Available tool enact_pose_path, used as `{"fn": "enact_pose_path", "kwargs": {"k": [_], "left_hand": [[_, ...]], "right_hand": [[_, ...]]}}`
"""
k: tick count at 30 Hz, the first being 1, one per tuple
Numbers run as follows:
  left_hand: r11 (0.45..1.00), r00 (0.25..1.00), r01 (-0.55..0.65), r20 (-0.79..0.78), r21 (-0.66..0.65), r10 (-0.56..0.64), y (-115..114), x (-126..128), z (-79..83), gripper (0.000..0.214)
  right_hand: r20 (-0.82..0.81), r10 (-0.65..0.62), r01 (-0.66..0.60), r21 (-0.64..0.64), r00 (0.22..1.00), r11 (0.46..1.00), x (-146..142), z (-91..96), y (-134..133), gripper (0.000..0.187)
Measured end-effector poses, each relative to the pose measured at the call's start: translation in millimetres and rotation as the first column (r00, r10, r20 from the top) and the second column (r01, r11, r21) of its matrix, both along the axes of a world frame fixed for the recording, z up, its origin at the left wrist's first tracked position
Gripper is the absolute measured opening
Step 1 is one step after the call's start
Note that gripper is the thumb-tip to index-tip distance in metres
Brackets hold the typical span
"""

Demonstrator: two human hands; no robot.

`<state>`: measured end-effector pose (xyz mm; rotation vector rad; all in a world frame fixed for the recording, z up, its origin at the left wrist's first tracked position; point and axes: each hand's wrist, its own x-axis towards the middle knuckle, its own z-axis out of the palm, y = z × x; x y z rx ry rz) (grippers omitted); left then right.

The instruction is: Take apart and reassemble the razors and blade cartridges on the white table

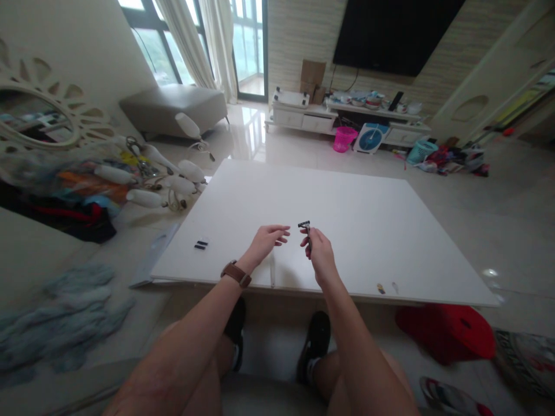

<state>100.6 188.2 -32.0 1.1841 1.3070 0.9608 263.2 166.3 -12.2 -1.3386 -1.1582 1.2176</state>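
Razor (305, 226) upright in our right hand (319, 254), fingers clamped on its handle, above the near middle of the tabletop (368, 231). Our left hand (266, 240) hovers open just left of it, not touching. Two small dark pieces (200, 245) lie near the left edge.

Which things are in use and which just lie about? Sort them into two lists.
In hand:
- small black razor-like tool, held in the right hand
- open left hand beside it
- white flat board under both

Lying about:
- two small black pieces, untouched on the board's left
- pink plastic basket
- red soft bundle
- blue-grey cloth
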Motion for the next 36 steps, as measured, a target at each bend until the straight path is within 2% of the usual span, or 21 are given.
{"fn": "enact_pose_path", "kwargs": {"k": [1,2,4,6,8,10,12,14,21,26,31,34,36], "left_hand": [[0.999,0.982,0.004,-0.188,-0.036,-0.011,2,-8,-5.3,0.033],[0.995,0.918,0.032,-0.392,-0.089,-0.065,4,-15,-11.6,0.028],[0.984,0.837,0.045,-0.531,-0.17,-0.13,2,-24,-25.5,0.017],[0.972,0.787,0.049,-0.59,-0.23,-0.179,-4,-28,-38.5,0.018],[0.964,0.743,0.049,-0.635,-0.261,-0.21,-12,-26,-48.0,0.021],[0.958,0.683,0.057,-0.69,-0.28,-0.242,-18,-23,-53.6,0.021],[0.952,0.63,0.066,-0.728,-0.298,-0.271,-21,-21,-56.7,0.021],[0.947,0.617,0.071,-0.732,-0.313,-0.289,-21,-21,-59.2,0.018],[0.937,0.651,0.053,-0.7,-0.345,-0.294,-11,-25,-68.3,0.014],[0.946,0.738,0.025,-0.633,-0.323,-0.235,-1,-30,-63.3,0.01],[0.96,0.884,0.001,-0.449,-0.278,-0.131,3,-26,-51.2,0.016],[0.968,0.942,-0.011,-0.328,-0.249,-0.074,1,-16,-44.9,0.022],[0.966,0.98,0.011,-0.19,-0.259,-0.062,-1,-10,-41.2,0.02]], "right_hand": [[0.04,0.029,-0.028,-0.028,0.999,0.999,4,-4.5,3,0.038],[0.086,0.071,-0.066,-0.064,0.994,0.996,7,-10.3,6,0.037],[0.219,0.176,-0.152,-0.123,0.96,0.981,13,-24.3,11,0.034],[0.408,0.268,-0.223,-0.157,0.873,0.962,18,-39.4,14,0.032],[0.577,0.328,-0.275,-0.181,0.748,0.944,19,-53.5,17,0.031],[0.655,0.37,-0.308,-0.214,0.658,0.927,18,-65.4,18,0.032],[0.669,0.406,-0.332,-0.244,0.622,0.911,16,-74.8,18,0.032],[0.663,0.429,-0.349,-0.26,0.613,0.9,15,-81.5,18,0.032],[0.657,0.474,-0.391,-0.284,0.585,0.876,18,-87.3,16,0.034],[0.651,0.444,-0.372,-0.256,0.616,0.892,19,-83.4,16,0.035],[0.587,0.478,-0.409,-0.257,0.654,0.875,19,-71.4,13,0.036],[0.499,0.502,-0.436,-0.251,0.707,0.864,17,-63.9,11,0.036],[0.436,0.501,-0.433,-0.252,0.748,0.865,15,-60.8,11,0.035]]}}
